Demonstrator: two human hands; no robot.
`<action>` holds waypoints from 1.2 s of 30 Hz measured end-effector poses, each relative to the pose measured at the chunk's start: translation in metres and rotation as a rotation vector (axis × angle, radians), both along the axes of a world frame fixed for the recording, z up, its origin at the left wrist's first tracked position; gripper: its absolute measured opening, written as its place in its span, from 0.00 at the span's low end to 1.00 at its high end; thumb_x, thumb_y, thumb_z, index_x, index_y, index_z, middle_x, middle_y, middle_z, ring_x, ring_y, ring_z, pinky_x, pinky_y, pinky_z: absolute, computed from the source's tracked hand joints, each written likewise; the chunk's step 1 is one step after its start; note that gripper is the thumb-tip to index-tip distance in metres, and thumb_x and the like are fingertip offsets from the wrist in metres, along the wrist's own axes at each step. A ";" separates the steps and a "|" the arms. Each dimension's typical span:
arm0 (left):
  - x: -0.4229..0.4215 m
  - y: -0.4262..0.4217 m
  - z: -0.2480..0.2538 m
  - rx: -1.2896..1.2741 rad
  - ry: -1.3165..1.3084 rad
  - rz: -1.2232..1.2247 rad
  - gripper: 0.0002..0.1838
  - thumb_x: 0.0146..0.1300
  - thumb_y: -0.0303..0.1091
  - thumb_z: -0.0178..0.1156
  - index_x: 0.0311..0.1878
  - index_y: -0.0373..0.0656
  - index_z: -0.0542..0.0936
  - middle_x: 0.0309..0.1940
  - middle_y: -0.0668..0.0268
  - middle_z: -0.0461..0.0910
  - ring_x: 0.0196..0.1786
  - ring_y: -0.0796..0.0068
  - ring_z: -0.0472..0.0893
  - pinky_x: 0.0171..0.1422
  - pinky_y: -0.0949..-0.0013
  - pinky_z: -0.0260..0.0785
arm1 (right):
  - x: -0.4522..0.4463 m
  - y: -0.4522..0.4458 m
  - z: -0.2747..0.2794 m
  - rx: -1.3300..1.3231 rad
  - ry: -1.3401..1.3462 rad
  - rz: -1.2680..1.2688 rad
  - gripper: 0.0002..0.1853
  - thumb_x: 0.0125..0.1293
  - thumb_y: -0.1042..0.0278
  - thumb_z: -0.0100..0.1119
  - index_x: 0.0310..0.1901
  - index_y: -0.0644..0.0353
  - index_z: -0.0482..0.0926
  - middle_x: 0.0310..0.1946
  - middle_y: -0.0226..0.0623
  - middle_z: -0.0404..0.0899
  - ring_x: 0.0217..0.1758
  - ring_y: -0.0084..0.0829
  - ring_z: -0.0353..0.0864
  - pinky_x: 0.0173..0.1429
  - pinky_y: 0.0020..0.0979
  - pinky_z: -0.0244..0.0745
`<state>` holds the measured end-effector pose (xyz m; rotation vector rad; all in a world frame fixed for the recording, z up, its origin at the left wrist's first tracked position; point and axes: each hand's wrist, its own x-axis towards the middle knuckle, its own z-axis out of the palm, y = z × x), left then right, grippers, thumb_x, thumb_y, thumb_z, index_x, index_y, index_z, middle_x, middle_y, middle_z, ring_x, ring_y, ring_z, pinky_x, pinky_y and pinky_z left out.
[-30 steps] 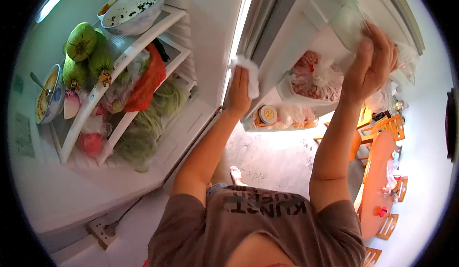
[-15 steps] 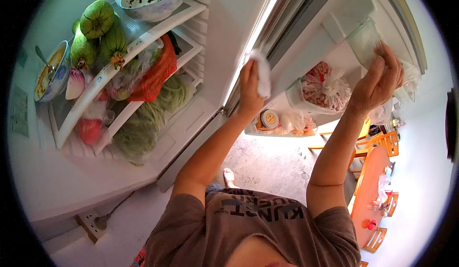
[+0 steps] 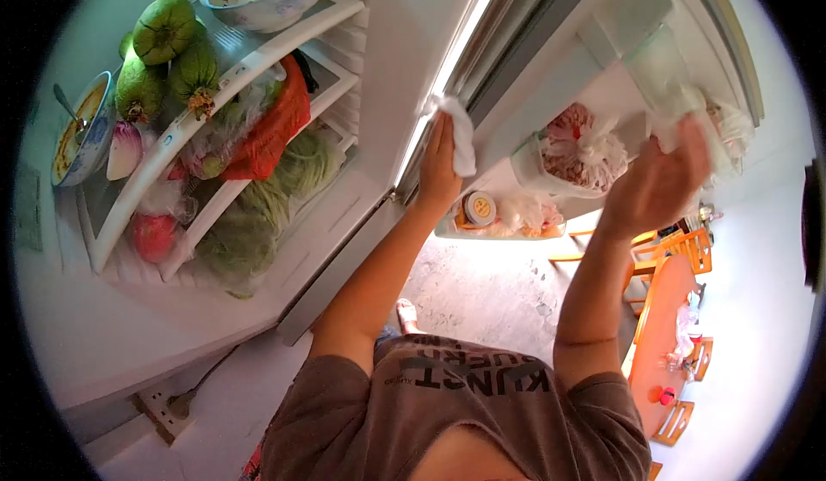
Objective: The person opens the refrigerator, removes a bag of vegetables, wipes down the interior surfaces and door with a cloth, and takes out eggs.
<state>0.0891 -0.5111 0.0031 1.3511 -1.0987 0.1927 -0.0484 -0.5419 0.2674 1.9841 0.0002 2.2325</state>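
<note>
White cloth (image 3: 464, 143) in left hand (image 3: 439, 169), right hand (image 3: 656, 181) now lower (blurred)

I see: white cloth (image 3: 463, 139), bunched, upper centre of frame, held in left hand (image 3: 440, 167) | translucent door bin (image 3: 651, 64), upper right, near blurred right hand (image 3: 661, 180), contact unclear.

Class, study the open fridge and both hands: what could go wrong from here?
The left hand, holding a white cloth, is near the gap between door and fridge, so it might get pinched if the door swings. A green gourd reaching over the shelf rim might roll off if bumped.
</note>
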 end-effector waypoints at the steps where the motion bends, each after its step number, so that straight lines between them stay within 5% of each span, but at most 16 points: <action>1: 0.000 -0.001 0.001 0.056 0.063 -0.013 0.31 0.64 0.25 0.51 0.70 0.32 0.56 0.70 0.44 0.55 0.72 0.48 0.57 0.75 0.57 0.50 | 0.002 0.018 -0.014 -0.005 0.134 -0.067 0.14 0.53 0.82 0.61 0.43 0.58 0.81 0.43 0.40 0.75 0.44 0.35 0.74 0.53 0.32 0.67; 4: -0.005 0.012 0.006 0.067 0.001 0.088 0.28 0.60 0.24 0.54 0.65 0.33 0.64 0.64 0.49 0.64 0.66 0.50 0.64 0.71 0.58 0.55 | -0.002 0.038 -0.077 0.259 0.553 0.011 0.16 0.49 0.84 0.62 0.41 0.59 0.79 0.38 0.39 0.72 0.43 0.38 0.73 0.49 0.34 0.68; 8: -0.018 0.011 0.005 -0.092 -0.022 0.148 0.27 0.57 0.23 0.56 0.63 0.35 0.68 0.58 0.53 0.68 0.60 0.52 0.67 0.66 0.58 0.59 | -0.004 0.020 -0.112 0.216 0.665 -0.129 0.16 0.49 0.83 0.63 0.42 0.59 0.79 0.37 0.38 0.73 0.41 0.38 0.73 0.48 0.35 0.68; 21: -0.022 0.002 0.053 -0.195 0.112 0.072 0.26 0.54 0.17 0.53 0.60 0.34 0.72 0.57 0.55 0.69 0.57 0.53 0.68 0.63 0.59 0.60 | -0.005 0.009 -0.110 0.234 0.572 -0.118 0.13 0.47 0.83 0.60 0.36 0.57 0.80 0.35 0.36 0.75 0.39 0.38 0.73 0.44 0.34 0.68; 24: -0.018 -0.001 0.067 -0.201 0.046 0.082 0.29 0.53 0.19 0.60 0.62 0.34 0.70 0.58 0.55 0.68 0.61 0.54 0.69 0.66 0.61 0.61 | -0.001 0.017 -0.105 0.249 0.564 -0.132 0.12 0.47 0.82 0.61 0.36 0.57 0.80 0.34 0.35 0.75 0.39 0.38 0.73 0.44 0.34 0.68; 36: -0.001 -0.015 0.214 -0.592 -0.199 0.066 0.25 0.52 0.21 0.58 0.58 0.33 0.73 0.57 0.53 0.71 0.57 0.49 0.70 0.62 0.55 0.62 | 0.002 0.026 -0.108 0.248 0.549 -0.149 0.12 0.45 0.81 0.61 0.33 0.57 0.79 0.33 0.34 0.75 0.38 0.38 0.72 0.42 0.35 0.69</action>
